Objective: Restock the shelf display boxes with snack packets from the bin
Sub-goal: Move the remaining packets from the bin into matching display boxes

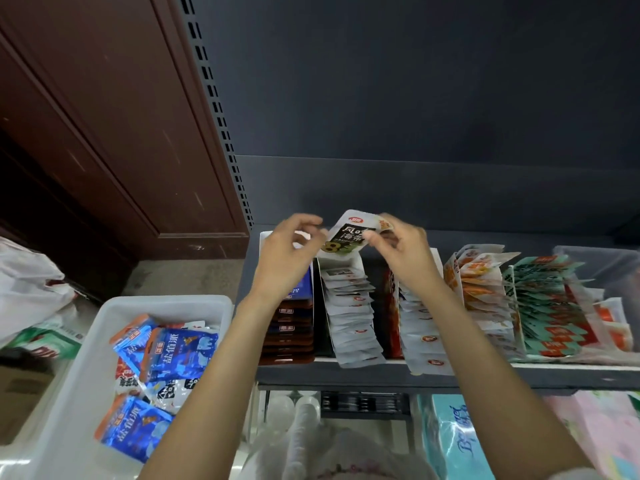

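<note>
A white snack packet (pixel 348 235) with dark lettering is held up above the back of a shelf display box (pixel 332 306) filled with a row of matching white packets. My right hand (pixel 401 251) pinches the packet's right edge between thumb and fingers. My left hand (pixel 287 252) hovers at the packet's left side with fingers loosely curled; whether it touches the packet is blurred. The white plastic bin (pixel 104 317) at lower left holds several blue and white snack packets (pixel 180 351).
More display boxes line the dark shelf (pixel 381 379): brown and blue packets (pixel 291 327) at left, orange packets (pixel 478 289) and teal packets (pixel 550 306) at right. A brown wooden panel (pixel 104 133) stands at left. Plastic bags (pixel 31 285) lie beside the bin; tissue packs (pixel 453 441) sit below.
</note>
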`<action>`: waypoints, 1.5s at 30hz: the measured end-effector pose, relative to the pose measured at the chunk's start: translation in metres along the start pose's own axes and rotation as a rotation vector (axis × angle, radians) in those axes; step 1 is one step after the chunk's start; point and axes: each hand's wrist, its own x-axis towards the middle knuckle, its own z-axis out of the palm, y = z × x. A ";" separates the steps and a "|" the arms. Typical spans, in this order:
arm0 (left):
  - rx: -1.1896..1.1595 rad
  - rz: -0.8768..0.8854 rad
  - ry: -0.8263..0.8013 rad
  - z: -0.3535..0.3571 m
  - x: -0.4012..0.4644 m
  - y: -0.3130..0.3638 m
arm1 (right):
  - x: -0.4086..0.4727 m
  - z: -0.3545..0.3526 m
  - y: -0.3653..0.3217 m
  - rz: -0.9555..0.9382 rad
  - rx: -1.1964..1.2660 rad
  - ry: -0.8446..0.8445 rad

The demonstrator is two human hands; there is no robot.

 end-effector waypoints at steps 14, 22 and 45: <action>0.466 0.333 0.141 0.024 0.013 -0.035 | 0.015 0.015 0.024 -0.173 -0.513 -0.281; 0.860 0.267 0.133 0.031 0.001 -0.045 | -0.014 0.030 0.029 -0.099 -0.572 -0.226; 0.232 -0.801 0.193 -0.185 -0.165 -0.280 | -0.158 0.312 -0.065 0.156 -0.149 -0.697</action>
